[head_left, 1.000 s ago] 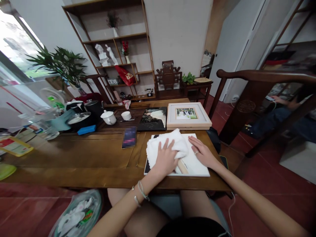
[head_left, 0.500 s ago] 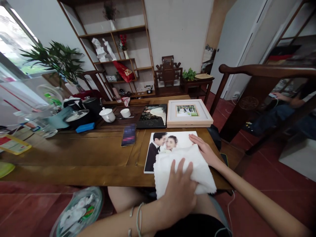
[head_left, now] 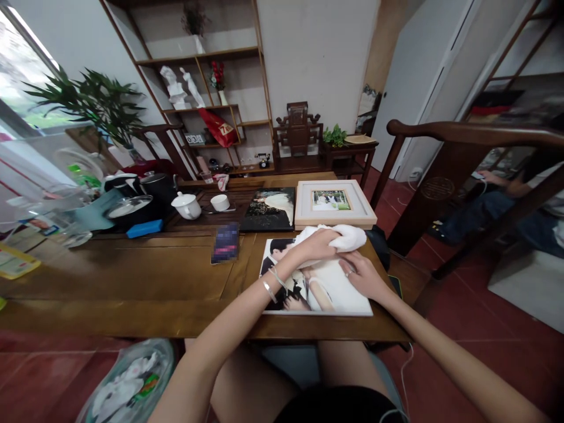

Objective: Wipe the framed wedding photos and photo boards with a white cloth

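A white-backed wedding photo panel [head_left: 348, 296] lies flat near the table's front right edge. My left hand [head_left: 324, 244] reaches across it, closed on a bunched white cloth [head_left: 350, 238] at the panel's far edge. Beside the cloth, my right hand [head_left: 363, 276] rests on the panel's right part with its fingers stretched out; some fingertips are hard to see. My left forearm covers part of the picture.
Behind the panel lie a dark photo panel [head_left: 268, 210] and a pale wooden picture frame [head_left: 337, 202]. A pixelated dark item [head_left: 225, 242], a white lidded cup [head_left: 187, 205] and a blue block [head_left: 144, 228] stand leftward. A chair [head_left: 434, 182] is right; a bin [head_left: 132, 382] is below.
My left hand has carried the cloth from the near edge to the far edge, uncovering the lower picture. My right hand has slid slightly nearer to me.
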### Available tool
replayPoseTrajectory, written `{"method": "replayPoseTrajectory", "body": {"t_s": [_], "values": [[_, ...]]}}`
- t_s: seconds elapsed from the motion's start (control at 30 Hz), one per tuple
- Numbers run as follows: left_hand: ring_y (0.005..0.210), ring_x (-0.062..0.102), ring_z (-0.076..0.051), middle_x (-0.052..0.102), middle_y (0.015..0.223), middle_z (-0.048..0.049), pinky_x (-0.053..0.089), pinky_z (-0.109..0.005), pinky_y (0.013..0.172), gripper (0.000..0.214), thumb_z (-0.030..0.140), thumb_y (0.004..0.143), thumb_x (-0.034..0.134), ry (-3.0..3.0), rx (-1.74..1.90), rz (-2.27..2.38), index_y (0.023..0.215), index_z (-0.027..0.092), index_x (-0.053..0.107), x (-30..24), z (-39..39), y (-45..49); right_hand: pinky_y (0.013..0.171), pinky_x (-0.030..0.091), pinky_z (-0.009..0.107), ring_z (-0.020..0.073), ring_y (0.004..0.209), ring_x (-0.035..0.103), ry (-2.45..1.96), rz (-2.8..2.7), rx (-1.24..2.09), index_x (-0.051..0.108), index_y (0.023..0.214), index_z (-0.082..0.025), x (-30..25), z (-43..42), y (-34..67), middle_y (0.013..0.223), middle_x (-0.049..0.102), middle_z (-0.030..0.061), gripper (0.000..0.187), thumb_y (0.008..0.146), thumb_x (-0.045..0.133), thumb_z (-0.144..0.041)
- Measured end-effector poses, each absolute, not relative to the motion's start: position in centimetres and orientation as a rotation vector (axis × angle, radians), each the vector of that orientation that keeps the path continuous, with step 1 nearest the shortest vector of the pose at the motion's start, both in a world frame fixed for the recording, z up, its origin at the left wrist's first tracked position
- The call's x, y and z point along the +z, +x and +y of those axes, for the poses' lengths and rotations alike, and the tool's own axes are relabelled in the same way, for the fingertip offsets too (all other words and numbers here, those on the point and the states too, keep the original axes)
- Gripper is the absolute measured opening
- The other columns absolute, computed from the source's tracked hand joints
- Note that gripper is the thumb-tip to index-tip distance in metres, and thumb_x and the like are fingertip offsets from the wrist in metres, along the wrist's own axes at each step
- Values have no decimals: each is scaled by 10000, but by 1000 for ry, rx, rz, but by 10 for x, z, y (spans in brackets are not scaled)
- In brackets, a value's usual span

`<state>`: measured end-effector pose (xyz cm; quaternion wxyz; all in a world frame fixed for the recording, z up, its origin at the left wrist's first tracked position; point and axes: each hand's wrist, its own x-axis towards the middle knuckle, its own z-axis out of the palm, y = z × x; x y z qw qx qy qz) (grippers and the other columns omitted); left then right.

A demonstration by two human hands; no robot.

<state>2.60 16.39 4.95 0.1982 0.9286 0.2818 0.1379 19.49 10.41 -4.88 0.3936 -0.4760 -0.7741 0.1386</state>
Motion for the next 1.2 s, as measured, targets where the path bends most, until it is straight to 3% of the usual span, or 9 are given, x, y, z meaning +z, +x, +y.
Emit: {"method": "replayPoseTrajectory", "body": {"t_s": [0.17,0.33,0.53,0.6,0.73,0.87,1.0,1.07,1.2], "values": [[968,609,-230,675,1088,-78,443,-291,878,340,92,720,456,2568,328,994,989,134,659,50,166,20,1044,399,480,265,1218,514,-1177,-1980,377,598,1236,-248,-48,104,195,1275,595,74,375,892,449,-240],[844,627,-228,703,897,-81,472,-282,787,233,97,702,460,2525,274,1163,798,127,669,52,152,-42,1083,362,506,254,1275,468,-1188,-1940,404,591,1248,-237,-51,104,195,1325,561,80,376,901,452,-278],[968,621,-242,690,1025,-92,472,-333,862,292,87,760,430,2519,329,1360,904,132,680,36,131,-90,1092,357,513,260,1283,461,-1179,-1924,419,601,1238,-225,-53,105,195,1328,560,83,373,901,459,-296],[1135,551,-268,615,1221,-113,432,-384,950,358,21,708,442,2602,298,1383,940,139,689,23,112,-86,1089,357,523,261,1283,461,-1175,-1919,413,600,1238,-226,-53,105,195,1327,560,82,372,900,458,-292],[1388,196,-388,189,1549,-84,325,-531,1021,387,2,652,509,2867,79,1274,954,141,707,12,51,-70,1083,366,521,262,1279,466,-1193,-1937,404,593,1247,-202,-53,105,195,1328,558,97,385,902,445,-289],[1364,236,-387,155,1561,-39,342,-535,1001,397,172,741,547,2926,-11,999,1123,192,649,25,17,-69,1088,357,523,261,1284,459,-1198,-1953,387,586,1255,-202,-54,105,195,1336,549,100,389,904,437,-282],[1378,223,-352,243,1537,10,247,-542,1074,413,223,750,570,2916,123,940,1155,282,628,25,60,-86,1090,352,524,259,1293,449,-1192,-1965,390,581,1257,-209,-55,106,196,1336,548,102,386,910,433,-292],[1408,117,-383,236,1538,-48,180,-567,1098,413,265,775,577,2913,221,1051,1184,226,618,17,94,-95,1090,350,523,255,1300,439,-1197,-1968,387,565,1272,-214,-55,106,197,1350,535,103,392,914,437,-307],[1423,97,-353,212,1545,-65,169,-527,1123,317,280,854,517,2884,289,1153,1128,189,648,7,139,-104,1095,341,517,258,1324,406,-1191,-1964,369,526,1310,-217,-56,106,197,1420,457,105,422,913,454,-341]]}}
